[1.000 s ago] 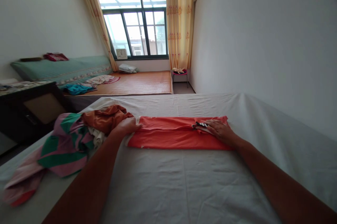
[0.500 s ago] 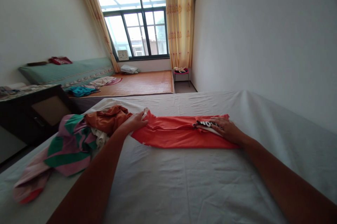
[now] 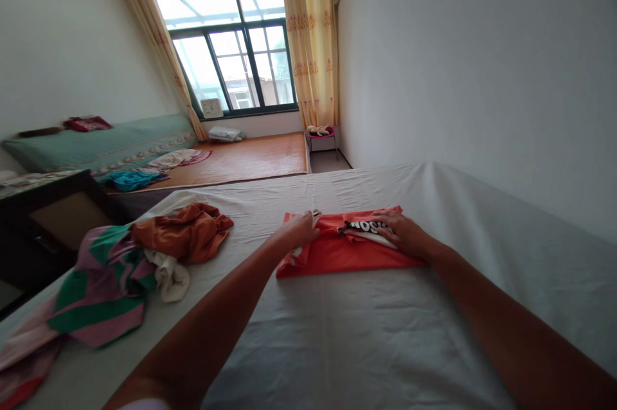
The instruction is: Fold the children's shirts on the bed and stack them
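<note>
An orange-red shirt point(image 3: 351, 257) lies partly folded on a pale sheet point(image 3: 337, 333), with black and white lettering showing near its right part. My left hand point(image 3: 303, 228) is closed on the shirt's left end, which is turned inward over the rest of the cloth. On the right part, beside the lettering, my right hand point(image 3: 402, 233) rests flat with its fingers stretched out. Some of the lettering is hidden under those fingers.
To the left lie a crumpled rust-brown garment point(image 3: 193, 230) and a green and pink garment point(image 3: 106, 291). A dark cabinet point(image 3: 53, 217) stands left of the sheet. Beyond are a bed with a brown mat point(image 3: 250, 153) and a small stool point(image 3: 322, 134) by the curtain.
My left hand has carried the shirt's left end rightward and folded it inward, so the shirt is shorter. My right hand remains on the right part. The view has shifted slightly.
</note>
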Motion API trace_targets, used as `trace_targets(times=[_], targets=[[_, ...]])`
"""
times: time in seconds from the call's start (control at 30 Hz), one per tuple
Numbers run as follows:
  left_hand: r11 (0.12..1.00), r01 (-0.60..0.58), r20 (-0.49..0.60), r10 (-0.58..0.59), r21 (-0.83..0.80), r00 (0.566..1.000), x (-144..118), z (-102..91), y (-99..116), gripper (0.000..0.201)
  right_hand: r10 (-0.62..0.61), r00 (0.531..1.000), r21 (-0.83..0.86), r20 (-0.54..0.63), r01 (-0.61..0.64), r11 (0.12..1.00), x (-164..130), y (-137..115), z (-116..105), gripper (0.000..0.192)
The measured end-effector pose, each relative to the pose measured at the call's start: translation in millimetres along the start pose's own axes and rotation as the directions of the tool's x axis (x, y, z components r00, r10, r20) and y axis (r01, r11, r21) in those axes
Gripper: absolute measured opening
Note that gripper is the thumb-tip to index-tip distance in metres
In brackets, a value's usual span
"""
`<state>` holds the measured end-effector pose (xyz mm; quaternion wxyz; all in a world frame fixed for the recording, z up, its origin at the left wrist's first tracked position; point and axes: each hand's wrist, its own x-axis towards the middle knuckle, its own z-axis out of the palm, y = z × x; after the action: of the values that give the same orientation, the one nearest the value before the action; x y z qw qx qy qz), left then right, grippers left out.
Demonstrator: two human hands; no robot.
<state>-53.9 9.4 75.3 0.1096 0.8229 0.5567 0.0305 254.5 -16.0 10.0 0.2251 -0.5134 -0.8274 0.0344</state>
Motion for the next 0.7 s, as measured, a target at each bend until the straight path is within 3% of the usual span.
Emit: trace_targets(times=[0.13, 0.2, 0.27, 0.33, 0.43, 0.5, 0.6, 0.7], targets=[[0.970, -0.012, 0.024, 0.018, -0.243, 1.000, -1.4, -3.5, 0.0, 0.050, 0.009, 1.000, -0.001, 0.000, -0.009, 1.000, -0.9, 3.6, -1.6, 0.037], [0.955, -0.057, -0.067, 0.039, -0.291, 0.997, -2.7, -4.4, -5.7, 0.047, 0.015, 1.000, 0.005, -0.006, -0.015, 1.000, -1.4, 4.6, -2.2, 0.037], [0.971, -0.142, -0.198, 0.103, -0.195, 0.975, -5.6, 3.7, -10.9, 0.043, 0.018, 1.000, 0.006, -0.007, -0.018, 1.000, -1.6, 5.3, -2.2, 0.037], [0.974, -0.218, -0.247, 0.197, -0.058, 0.949, -10.2, 21.7, -12.9, 0.040, 0.020, 1.000, -0.001, 0.001, -0.020, 1.000, -1.5, 5.4, -1.5, 0.037], [0.969, -0.243, -0.189, 0.244, 0.028, 0.951, -16.5, 51.1, -11.5, 0.050, 0.027, 1.000, -0.015, 0.004, -0.027, 1.000, -1.1, 4.0, -0.4, 0.036], [0.965, -0.260, -0.144, 0.261, 0.024, 0.955, -18.8, 58.8, -12.5, 0.053, 0.042, 0.999, -0.019, -0.012, -0.042, 0.999, -0.8, 2.5, -1.7, 0.035], [0.957, -0.290, -0.186, 0.285, -0.001, 0.940, -21.9, 48.4, -25.1, 0.046, 0.085, 0.994, -0.030, -0.075, -0.087, 0.996, -0.6, 2.2, -7.6, 0.035], [0.995, -0.101, -0.310, 0.089, -0.023, 0.947, -27.0, 29.5, -49.5, 0.042, 0.117, 0.981, -0.028, -0.156, -0.122, 0.992, -0.5, 7.9, -14.3, 0.037]])
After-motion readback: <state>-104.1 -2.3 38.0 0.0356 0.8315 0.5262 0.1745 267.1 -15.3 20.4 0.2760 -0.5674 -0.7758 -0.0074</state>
